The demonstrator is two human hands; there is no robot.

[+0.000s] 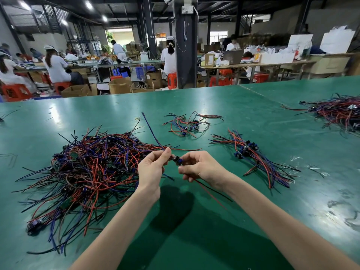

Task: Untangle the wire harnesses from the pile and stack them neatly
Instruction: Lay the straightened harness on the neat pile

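Note:
A big tangled pile of red, blue and black wire harnesses (87, 168) lies on the green table, left of centre. Both hands hover over the table in front of it. My left hand (151, 170) pinches a blue wire (151, 129) that rises up and away from its fingertips. My right hand (200, 169) grips the same harness at its small black and blue connector (177, 160), and red and black wires trail down beneath that hand. To the right, a stack of aligned harnesses (257, 158) lies on the table.
A small loose cluster of harnesses (188, 124) sits farther back at centre. Another large pile (339, 112) lies at the far right. Scraps of clear plastic (296, 159) lie near the stack. The green table (194, 230) ends at a far edge; people work at benches beyond.

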